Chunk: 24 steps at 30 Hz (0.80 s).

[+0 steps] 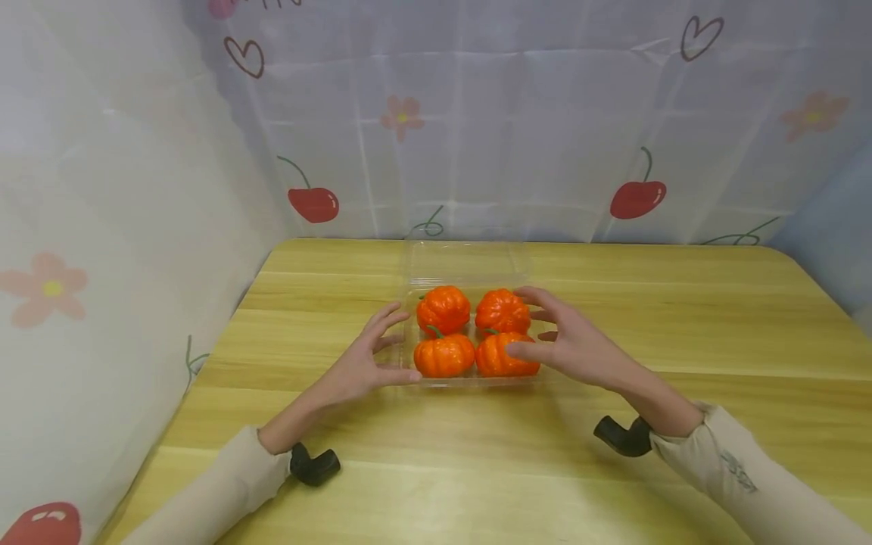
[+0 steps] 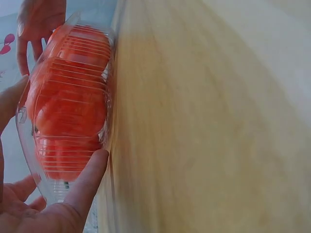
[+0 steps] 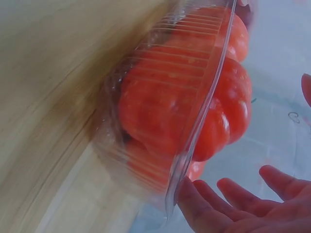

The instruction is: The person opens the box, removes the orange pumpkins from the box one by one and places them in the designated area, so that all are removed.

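Note:
A clear plastic tray point(image 1: 477, 384) stands mid-table with several orange pumpkins point(image 1: 443, 309) packed inside; its lid point(image 1: 470, 261) lies open behind. My left hand point(image 1: 395, 344) is at the tray's left side with fingers spread, and its thumb point(image 2: 90, 174) presses the ribbed wall point(image 2: 104, 73). My right hand point(image 1: 527, 325) reaches over the right side, thumb on the front right pumpkin point(image 1: 500, 356). In the right wrist view the fingers point(image 3: 233, 199) lie stretched out beside the tray rim point(image 3: 194, 141). Neither hand grips anything.
The wooden table point(image 1: 681, 325) stretches bare to the right and front of the tray. A cherry-and-flower curtain point(image 1: 313, 203) hangs behind and along the left. Black wrist cameras point(image 1: 313, 463) sit under both forearms.

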### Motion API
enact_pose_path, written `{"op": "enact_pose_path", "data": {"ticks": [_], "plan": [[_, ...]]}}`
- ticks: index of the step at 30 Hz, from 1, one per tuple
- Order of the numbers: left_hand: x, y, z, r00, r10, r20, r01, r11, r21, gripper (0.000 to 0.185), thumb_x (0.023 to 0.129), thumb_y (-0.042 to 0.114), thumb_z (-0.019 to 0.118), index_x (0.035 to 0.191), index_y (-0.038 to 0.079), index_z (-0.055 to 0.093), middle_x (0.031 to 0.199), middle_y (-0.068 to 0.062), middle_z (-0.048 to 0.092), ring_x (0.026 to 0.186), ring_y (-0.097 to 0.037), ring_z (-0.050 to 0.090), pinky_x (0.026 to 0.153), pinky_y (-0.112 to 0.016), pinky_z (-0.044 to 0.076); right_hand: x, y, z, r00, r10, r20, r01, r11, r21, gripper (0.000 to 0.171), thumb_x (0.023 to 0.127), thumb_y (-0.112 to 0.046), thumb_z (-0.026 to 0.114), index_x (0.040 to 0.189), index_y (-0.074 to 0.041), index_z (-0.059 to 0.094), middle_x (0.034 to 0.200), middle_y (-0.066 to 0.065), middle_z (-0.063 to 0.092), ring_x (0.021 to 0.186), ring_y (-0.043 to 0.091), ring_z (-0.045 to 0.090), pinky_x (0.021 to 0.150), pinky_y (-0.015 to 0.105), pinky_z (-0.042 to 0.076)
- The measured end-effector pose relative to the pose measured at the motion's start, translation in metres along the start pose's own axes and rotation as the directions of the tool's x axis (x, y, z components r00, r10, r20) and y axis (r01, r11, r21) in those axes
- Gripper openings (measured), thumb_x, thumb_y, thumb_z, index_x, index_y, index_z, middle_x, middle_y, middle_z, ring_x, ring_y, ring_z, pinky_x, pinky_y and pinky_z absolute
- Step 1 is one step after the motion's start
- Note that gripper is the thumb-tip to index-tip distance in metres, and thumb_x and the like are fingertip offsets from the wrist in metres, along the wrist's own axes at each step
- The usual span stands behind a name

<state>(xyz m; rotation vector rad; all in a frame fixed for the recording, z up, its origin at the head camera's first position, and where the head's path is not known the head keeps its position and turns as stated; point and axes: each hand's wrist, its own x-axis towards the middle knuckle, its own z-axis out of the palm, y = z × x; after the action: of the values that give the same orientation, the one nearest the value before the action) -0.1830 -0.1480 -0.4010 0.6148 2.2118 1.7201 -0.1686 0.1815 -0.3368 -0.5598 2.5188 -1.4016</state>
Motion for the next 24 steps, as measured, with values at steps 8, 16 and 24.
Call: {"op": "enact_pose_path", "data": {"ticks": [8,16,24], "plan": [[0.001,-0.001,-0.002,1.0,-0.004,0.012,0.003,1.0,0.021,0.093,0.08,0.012,0.084,0.153,0.005,0.027,0.162,-0.003,0.008,0.137,-0.04,0.036,0.089,-0.042,0.055,0.005,-0.001,0.009,0.996,-0.062,0.065,0.065,0.996,-0.056,0.077,0.087,-0.031,0.077,0.148,-0.003,0.038,0.147,0.016,0.043,0.129,0.039,0.045,0.098,0.054,0.046],[0.002,-0.001,-0.002,1.0,-0.02,0.016,0.02,1.0,0.014,0.095,0.081,0.013,0.083,0.154,0.006,0.024,0.162,-0.001,0.008,0.138,-0.04,0.035,0.089,-0.042,0.054,0.006,-0.003,0.017,0.995,-0.074,0.062,0.084,0.979,-0.184,0.073,0.086,-0.028,0.077,0.144,0.001,0.043,0.137,0.018,0.053,0.123,0.037,0.05,0.102,0.056,0.041],[0.001,-0.003,-0.002,1.0,-0.024,0.015,0.024,1.0,0.012,0.095,0.081,0.013,0.083,0.155,0.009,0.024,0.162,0.001,0.009,0.137,-0.039,0.036,0.089,-0.042,0.054,0.006,0.0,0.025,0.994,-0.103,0.03,0.107,0.963,-0.248,0.062,0.085,-0.019,0.078,0.136,0.002,0.052,0.13,0.018,0.057,0.109,0.033,0.056,0.091,0.049,0.049]]}}
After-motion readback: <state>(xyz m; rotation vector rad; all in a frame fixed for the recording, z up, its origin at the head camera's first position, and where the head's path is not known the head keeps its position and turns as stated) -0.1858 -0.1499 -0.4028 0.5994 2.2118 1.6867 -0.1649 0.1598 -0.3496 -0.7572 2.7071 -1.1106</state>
